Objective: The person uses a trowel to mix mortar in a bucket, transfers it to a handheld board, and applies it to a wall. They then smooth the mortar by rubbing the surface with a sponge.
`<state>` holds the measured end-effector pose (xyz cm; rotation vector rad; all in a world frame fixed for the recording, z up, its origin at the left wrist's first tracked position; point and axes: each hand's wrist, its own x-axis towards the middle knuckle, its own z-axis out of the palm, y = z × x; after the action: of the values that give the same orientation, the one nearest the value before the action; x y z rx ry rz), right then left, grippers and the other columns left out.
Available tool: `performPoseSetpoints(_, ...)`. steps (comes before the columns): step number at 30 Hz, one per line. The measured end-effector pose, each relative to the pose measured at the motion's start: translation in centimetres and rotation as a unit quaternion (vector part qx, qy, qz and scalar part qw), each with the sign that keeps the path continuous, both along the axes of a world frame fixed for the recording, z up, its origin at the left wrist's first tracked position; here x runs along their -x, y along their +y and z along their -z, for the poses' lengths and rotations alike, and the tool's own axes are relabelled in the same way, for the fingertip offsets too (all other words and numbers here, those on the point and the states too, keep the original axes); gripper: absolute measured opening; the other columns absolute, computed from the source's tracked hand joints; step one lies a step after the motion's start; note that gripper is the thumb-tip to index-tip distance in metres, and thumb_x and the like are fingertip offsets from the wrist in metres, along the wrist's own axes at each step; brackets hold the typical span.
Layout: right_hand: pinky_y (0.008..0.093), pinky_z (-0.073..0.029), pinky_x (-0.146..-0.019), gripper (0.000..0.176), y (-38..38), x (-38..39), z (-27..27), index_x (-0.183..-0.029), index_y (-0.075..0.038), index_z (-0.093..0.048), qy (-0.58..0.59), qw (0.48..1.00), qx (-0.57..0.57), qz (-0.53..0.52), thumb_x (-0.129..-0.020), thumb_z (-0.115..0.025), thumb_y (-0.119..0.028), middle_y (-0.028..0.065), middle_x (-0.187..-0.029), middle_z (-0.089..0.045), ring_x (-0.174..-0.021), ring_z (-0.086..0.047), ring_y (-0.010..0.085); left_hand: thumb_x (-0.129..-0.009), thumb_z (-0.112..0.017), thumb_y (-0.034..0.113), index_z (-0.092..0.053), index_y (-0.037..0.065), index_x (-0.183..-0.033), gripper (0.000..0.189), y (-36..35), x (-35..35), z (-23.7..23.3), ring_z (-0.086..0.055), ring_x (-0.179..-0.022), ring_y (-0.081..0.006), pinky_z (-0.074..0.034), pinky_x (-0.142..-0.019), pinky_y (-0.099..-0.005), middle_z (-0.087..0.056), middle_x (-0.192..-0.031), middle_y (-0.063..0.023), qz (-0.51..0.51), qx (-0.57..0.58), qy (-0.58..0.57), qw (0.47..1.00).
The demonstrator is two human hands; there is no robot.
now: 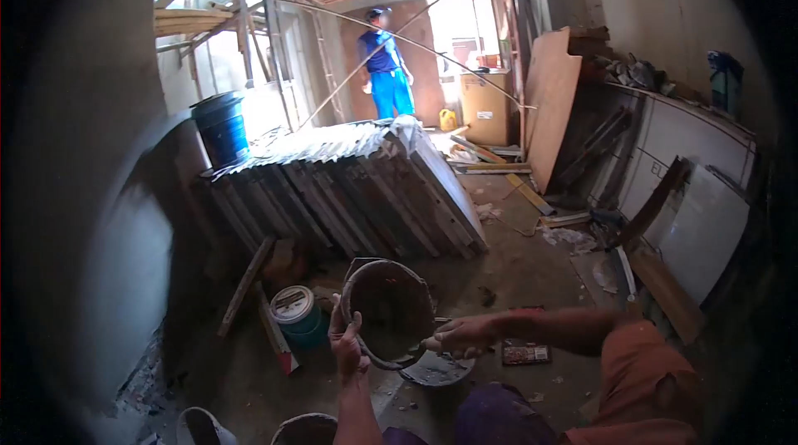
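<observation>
2-handedly tilting a dark, round, mortar-stained bucket [387, 308] over a shallow grey basin [439, 370]; gripping its left rim with the left hand [349, 345], curling the right hand [464, 335] round a small, partly hidden tool [430, 344] at the right rim. Probably feeling stiff, weighing moderately, slipping where wet; calling for opposite rim holds.

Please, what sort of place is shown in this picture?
It looks like a building site, probably a room under construction or renovation. The signs are the scaffolding, the long row of leaning panels and the bucket held in the person's hands.
</observation>
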<state>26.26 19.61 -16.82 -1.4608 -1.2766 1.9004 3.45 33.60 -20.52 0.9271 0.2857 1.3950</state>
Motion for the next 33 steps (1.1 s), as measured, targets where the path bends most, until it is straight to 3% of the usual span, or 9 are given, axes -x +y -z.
performPoseSetpoints(5,0.0162,-0.041,-0.039,0.044,2.0,0.9,5.8,-0.130,-0.011,-0.038,0.388,0.912,0.136,-0.011,-0.101,-0.041,-0.044,0.0050,-0.075,-0.049,-0.052,-0.047,0.0080,-0.088,-0.058,-0.003,-0.056,0.004,-0.129,0.042,-0.6,0.8,-1.2,-0.056,-0.117,-0.0211,-0.043,-0.102,-0.0346,-0.060,-0.126,-0.0092,0.005,0.040,-0.059,0.997)
performPoseSetpoints(7,0.0171,-0.042,-0.034,0.041,2.8,2.0,6.9,-0.121,-0.009,-0.042,0.579,0.770,0.262,0.052,-0.101,-0.039,-0.044,0.0105,-0.083,-0.050,-0.056,-0.051,0.0097,-0.088,-0.059,-0.003,-0.057,0.004,-0.128,0.041,-0.7,0.8,-1.0,-0.057,-0.115,-0.0207,-0.044,-0.100,-0.0337,-0.061,-0.124,-0.0086,-0.012,0.042,-0.052,0.998)
performPoseSetpoints(12,0.0163,-0.043,-0.034,0.039,3.7,2.1,4.3,-0.120,-0.006,-0.040,0.627,0.718,0.291,0.081,-0.102,-0.040,-0.041,0.0117,-0.083,-0.050,-0.057,-0.051,0.0109,-0.088,-0.058,-0.002,-0.059,0.004,-0.126,0.038,-0.3,0.0,-0.3,-0.060,-0.108,-0.0188,-0.045,-0.096,-0.0313,-0.064,-0.119,-0.0076,-0.047,0.042,-0.042,0.997)
performPoseSetpoints(17,0.0228,-0.045,-0.042,0.042,2.0,1.9,-2.2,-0.127,-0.007,-0.044,0.164,0.977,0.059,0.122,-0.098,-0.051,-0.037,0.0100,-0.082,-0.053,-0.059,-0.052,0.0114,-0.087,-0.059,-0.005,-0.054,-0.003,-0.130,0.044,1.6,-0.9,2.5,-0.057,-0.113,-0.0175,-0.038,-0.102,-0.0302,-0.061,-0.125,-0.0085,-0.067,0.042,-0.003,0.997)
performPoseSetpoints(18,0.0245,-0.045,-0.042,0.043,1.5,2.2,-4.1,-0.128,-0.010,-0.046,-0.086,0.986,-0.103,0.097,-0.095,-0.057,-0.036,0.0071,-0.078,-0.055,-0.056,-0.051,0.0097,-0.087,-0.059,-0.005,-0.054,-0.003,-0.130,0.044,1.4,-0.9,2.6,-0.057,-0.113,-0.0175,-0.038,-0.102,-0.0302,-0.061,-0.125,-0.0085,-0.066,0.046,-0.006,0.997)
performPoseSetpoints(20,0.0287,-0.046,-0.045,0.049,1.8,1.1,-6.6,-0.127,-0.010,-0.050,-0.120,0.984,-0.103,0.088,-0.089,-0.065,-0.038,0.0062,-0.079,-0.058,-0.060,-0.056,0.0113,-0.087,-0.059,-0.004,-0.052,-0.003,-0.132,0.045,1.0,-1.3,1.9,-0.057,-0.113,-0.0177,-0.039,-0.102,-0.0303,-0.061,-0.126,-0.0089,-0.067,0.061,0.012,0.996)
performPoseSetpoints(23,0.0428,-0.052,-0.064,0.049,2.7,1.3,-7.0,-0.129,-0.006,-0.045,-0.553,0.755,-0.331,-0.121,-0.088,-0.062,-0.028,0.0230,-0.093,-0.064,-0.084,-0.067,0.0331,-0.088,-0.059,-0.004,-0.052,-0.002,-0.132,0.045,1.0,-1.5,1.5,-0.057,-0.113,-0.0182,-0.039,-0.103,-0.0305,-0.061,-0.126,-0.0092,-0.041,0.053,0.000,0.998)
performPoseSetpoints(26,0.0455,-0.053,-0.061,0.044,2.0,2.3,-6.2,-0.129,-0.005,-0.042,-0.627,0.629,-0.446,-0.115,-0.089,-0.056,-0.015,0.0214,-0.089,-0.065,-0.079,-0.068,0.0336,-0.089,-0.058,-0.004,-0.054,-0.001,-0.130,0.042,0.9,-1.4,1.3,-0.058,-0.112,-0.0190,-0.040,-0.102,-0.0309,-0.062,-0.124,-0.0088,-0.039,0.042,-0.004,0.998)
performPoseSetpoints(33,0.0472,-0.052,-0.059,0.043,0.5,3.4,-5.0,-0.126,-0.005,-0.044,-0.593,0.667,-0.402,-0.204,-0.086,-0.058,-0.013,0.0190,-0.080,-0.064,-0.073,-0.068,0.0327,-0.089,-0.057,-0.002,-0.060,0.004,-0.123,0.035,-0.7,-0.3,-1.3,-0.060,-0.107,-0.0188,-0.048,-0.093,-0.0325,-0.064,-0.119,-0.0083,-0.025,0.060,-0.058,0.996)
